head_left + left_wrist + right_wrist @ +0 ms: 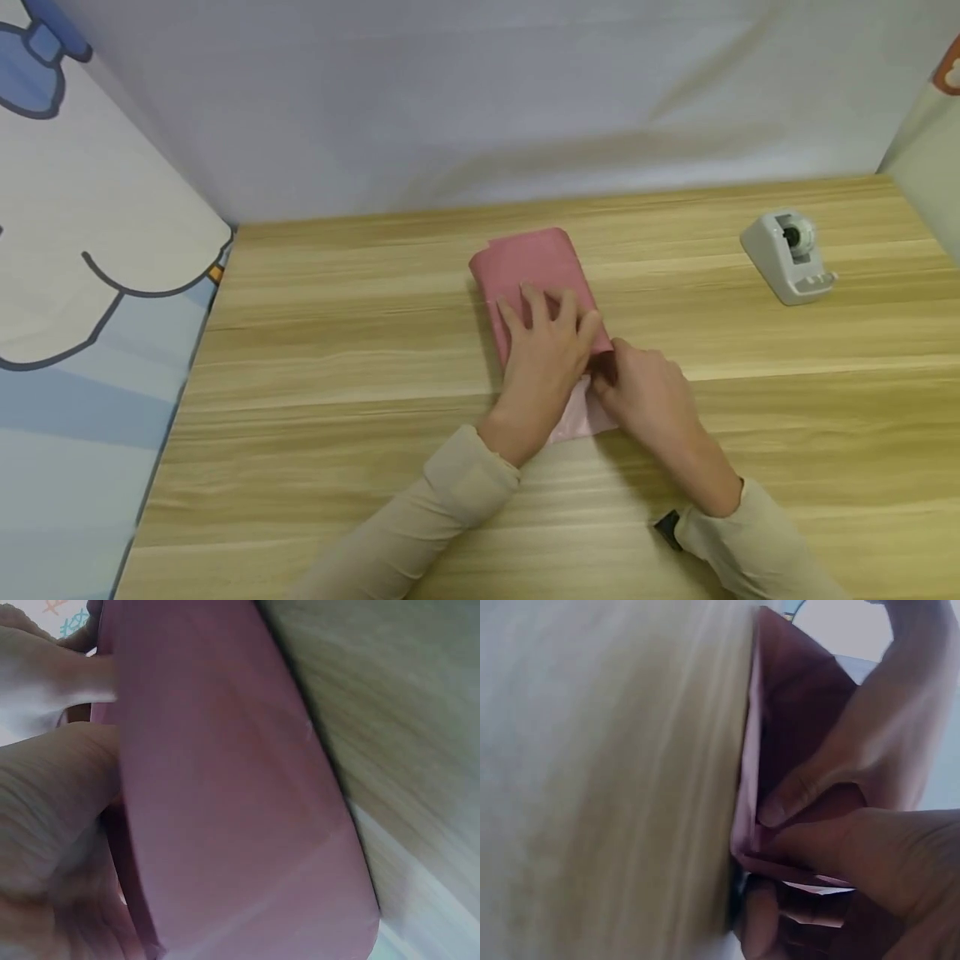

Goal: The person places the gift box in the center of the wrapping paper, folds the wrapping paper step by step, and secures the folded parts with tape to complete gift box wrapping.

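- Pink wrapping-paper packet point(532, 260): it lay on the wood-grain table point(337, 333), directly under the left hand point(543, 358) and stretching away past its fingertips. I could not tell what, if anything, filled it.
- Left hand: through the head camera I saw its fingers spread over the packet's top. In the right wrist view, what I took for its thumb reached inside the gaping near end.
- Right hand point(652, 392): it worked just right of the left hand, at the packet's near corner. I read it as pinching the paper's side wall, thumb within and fingers outside.
- Pale pink flap point(576, 417): it showed between the left wrist and the right hand.
- White tape dispenser point(787, 258): it stood beyond the right hand and farther right, well apart from both hands.
- Step in hand: I judged it to be shaping a fold at the near end. Good work there called for broad, even pressure from the left hand against slipping, a right-hand pinch tight to the corner for a straight crease, and the left thumb drawn out before the side was pressed in. A hard tug, I thought, risked tearing or buckling the paper.
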Motion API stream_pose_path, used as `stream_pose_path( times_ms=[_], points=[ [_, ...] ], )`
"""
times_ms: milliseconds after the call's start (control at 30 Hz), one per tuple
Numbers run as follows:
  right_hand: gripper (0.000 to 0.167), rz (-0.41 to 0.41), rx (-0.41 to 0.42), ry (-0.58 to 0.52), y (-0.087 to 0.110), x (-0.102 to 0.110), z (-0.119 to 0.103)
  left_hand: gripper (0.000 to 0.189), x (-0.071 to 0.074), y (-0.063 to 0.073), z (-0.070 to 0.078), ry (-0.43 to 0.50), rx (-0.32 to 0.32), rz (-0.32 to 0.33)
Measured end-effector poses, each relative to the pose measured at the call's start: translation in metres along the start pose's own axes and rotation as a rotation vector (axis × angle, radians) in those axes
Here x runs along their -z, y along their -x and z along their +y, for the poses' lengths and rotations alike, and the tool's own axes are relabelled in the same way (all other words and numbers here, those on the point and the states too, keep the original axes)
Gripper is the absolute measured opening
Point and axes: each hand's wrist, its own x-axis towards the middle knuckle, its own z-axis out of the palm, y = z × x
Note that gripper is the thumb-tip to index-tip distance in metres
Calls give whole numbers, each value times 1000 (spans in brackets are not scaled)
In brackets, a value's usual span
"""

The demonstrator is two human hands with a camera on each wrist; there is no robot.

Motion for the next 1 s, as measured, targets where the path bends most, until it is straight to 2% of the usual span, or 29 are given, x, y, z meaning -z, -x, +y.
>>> stream_pose_path(
  times_ms=[133, 233, 367, 467, 667, 900, 1000],
  points=[
    [16, 7, -19, 9, -1, -1, -1, 44, 0, -1, 1, -22, -4, 7],
    [20, 12, -2, 20, 3, 0, 1, 27, 1, -1, 1, -54, -15, 0],
    [23, -45, 16, 8, 16, 3, 3, 9, 2, -1, 1, -81, -19, -1],
    [27, -80, 29, 19, 27, 4, 3, 7, 2, -1, 1, -90, -18, 4],
    [30, -115, 33, 18, 35, 6, 4, 14, 4, 0, -2, -101, -29, -15],
    [23, -39, 43, 4, 15, 3, 2, 72, 7, -2, 3, -134, -22, -39],
    [32, -25, 17, 18, 9, 0, 0, 61, 7, -3, 7, -140, -23, -44]
  ],
)
